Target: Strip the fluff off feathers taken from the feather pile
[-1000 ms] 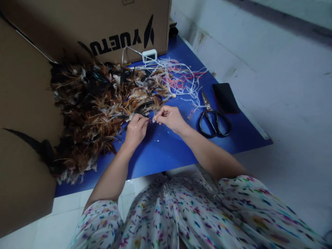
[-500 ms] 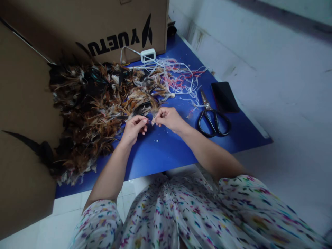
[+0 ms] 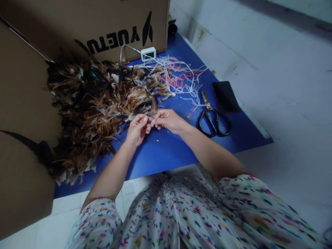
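Far left, cardboard box side (image 3: pixel 26 186) walls off your work; one long black feather (image 3: pixel 45 152) leans against it. Next over, the feather heap (image 3: pixel 90 121), brown and black with pale fluffy bases, covers most of that end of the blue table (image 3: pixel 160 155). Can't tell from this view which pieces in it are finished and which are raw, so no count for you. Mid-table, just right of the heap, your left hand (image 3: pixel 138 129) has its fingers curled in, thumb near the index, narrow; whether it grips or only steadies, can't tell. Between your fingertips: a small pale feather tuft (image 3: pixel 152 123), above the table just off the heap's near edge. That's the live piece; I'd call it partway, since it's not released and both hands are at it. Whether anything is wound on it is too small to read. Your right hand (image 3: pixel 167 121) pinches that tuft tight, thumb to index. Behind and right of the heap's edge, white and red strips (image 3: pixel 178 76) lie tangled, apart from your hands. Further right, black-handled scissors (image 3: pixel 214 122) lie flat, not in use, beside a dark flat slab (image 3: pixel 225 97). My read: one piece open, plenty of feathers around, overall progress not readable.
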`<state>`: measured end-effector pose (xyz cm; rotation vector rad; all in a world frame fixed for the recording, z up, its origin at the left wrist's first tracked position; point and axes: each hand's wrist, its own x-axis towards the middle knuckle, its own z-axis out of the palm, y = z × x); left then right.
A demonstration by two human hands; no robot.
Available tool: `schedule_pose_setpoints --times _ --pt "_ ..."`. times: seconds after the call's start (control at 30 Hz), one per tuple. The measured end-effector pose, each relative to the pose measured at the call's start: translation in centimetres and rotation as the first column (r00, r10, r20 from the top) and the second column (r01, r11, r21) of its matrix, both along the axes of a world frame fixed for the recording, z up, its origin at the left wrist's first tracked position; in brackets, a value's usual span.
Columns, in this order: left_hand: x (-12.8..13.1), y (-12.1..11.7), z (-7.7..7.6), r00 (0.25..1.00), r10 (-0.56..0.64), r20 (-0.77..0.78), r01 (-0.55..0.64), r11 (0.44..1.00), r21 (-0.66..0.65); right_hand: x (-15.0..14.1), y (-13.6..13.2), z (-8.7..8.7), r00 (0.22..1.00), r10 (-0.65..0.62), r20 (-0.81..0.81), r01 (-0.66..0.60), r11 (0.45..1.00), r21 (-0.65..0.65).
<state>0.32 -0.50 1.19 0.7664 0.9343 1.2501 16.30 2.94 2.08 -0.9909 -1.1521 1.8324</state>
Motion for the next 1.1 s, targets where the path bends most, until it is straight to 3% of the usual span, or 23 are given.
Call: schedule_pose_setpoints --times 0.2,0.53,0.9,1.1 --pt "0.1 0.0 -0.1 0.999 0.025 0.044 -0.027 0.999 0.042 0.0 0.0 0.0 0.999 0.019 -0.041 -0.020 0.999 -0.040" --pt "0.0 0.3 -0.9 0.996 0.060 -0.064 -0.051 0.989 0.142 -0.1 -0.1 0.3 0.999 0.011 0.045 -0.012 1.000 0.021" --pt "-0.2 0.6 -1.5 0.975 0.120 -0.187 -0.086 0.980 0.179 0.6 0.0 0.3 0.969 0.036 0.245 -0.099 0.963 0.252" --pt "-0.2 0.6 -1.7 0.960 0.101 -0.259 -0.055 0.982 0.179 1.3 0.4 -0.1 0.964 0.014 0.264 -0.107 0.934 0.342"
